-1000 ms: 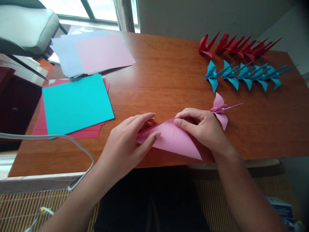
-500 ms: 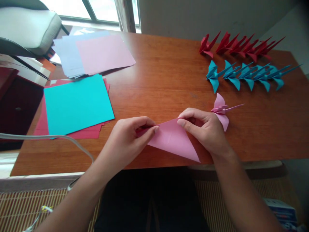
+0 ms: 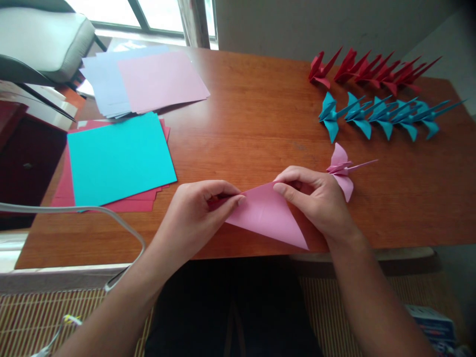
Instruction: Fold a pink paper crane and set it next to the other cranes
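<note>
A folded sheet of pink paper [image 3: 266, 213] is held between my two hands near the table's front edge, one pointed corner slanting down to the right. My left hand [image 3: 206, 208] pinches its left part between thumb and fingers and covers that end. At the upper right corner, my right hand [image 3: 310, 196] grips the edge with thumb and forefinger. Just beyond the right hand lies a pink origami crane [image 3: 340, 171], its lower wing close to my knuckles.
Red paper cranes [image 3: 372, 72] and blue paper cranes [image 3: 375, 116] stand in two rows at the back right. Left lie a turquoise sheet [image 3: 121, 161] over red paper [image 3: 61, 191], and pale sheets [image 3: 163, 82] behind. A white cable [image 3: 122, 223] crosses the left front edge.
My hands and the pink paper keep almost the same position and grip. The whole view has shifted very slightly.
</note>
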Motion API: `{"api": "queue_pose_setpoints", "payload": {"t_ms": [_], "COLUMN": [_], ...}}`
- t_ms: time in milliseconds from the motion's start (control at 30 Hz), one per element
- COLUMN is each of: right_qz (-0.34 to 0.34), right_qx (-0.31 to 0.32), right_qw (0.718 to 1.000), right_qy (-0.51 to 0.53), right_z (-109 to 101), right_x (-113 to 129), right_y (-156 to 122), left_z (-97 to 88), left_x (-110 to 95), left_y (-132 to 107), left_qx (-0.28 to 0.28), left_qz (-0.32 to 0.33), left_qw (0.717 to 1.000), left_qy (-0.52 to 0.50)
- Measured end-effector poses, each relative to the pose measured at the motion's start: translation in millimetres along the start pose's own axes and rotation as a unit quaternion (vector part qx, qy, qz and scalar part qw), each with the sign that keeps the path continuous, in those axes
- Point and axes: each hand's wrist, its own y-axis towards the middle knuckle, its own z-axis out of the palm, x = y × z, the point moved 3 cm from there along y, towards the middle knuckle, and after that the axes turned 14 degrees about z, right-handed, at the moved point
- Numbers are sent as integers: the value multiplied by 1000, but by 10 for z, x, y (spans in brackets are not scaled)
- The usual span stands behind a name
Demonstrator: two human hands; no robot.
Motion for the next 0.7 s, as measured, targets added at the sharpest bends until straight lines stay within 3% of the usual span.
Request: {"api": "queue_pose_setpoints", "payload": {"t_ms": [700], "right_qz": [8], "right_qx": [-8], "right_qw": [1000], "right_qy": [-5], "right_z": [3], "right_x": [-14], "right_y": [10], "left_z": [-8], "left_x": [-10], "left_y": [1], "left_qx": [8], "left_qz": [-19], "left_qw": [1000], "left_qy": [4]}}
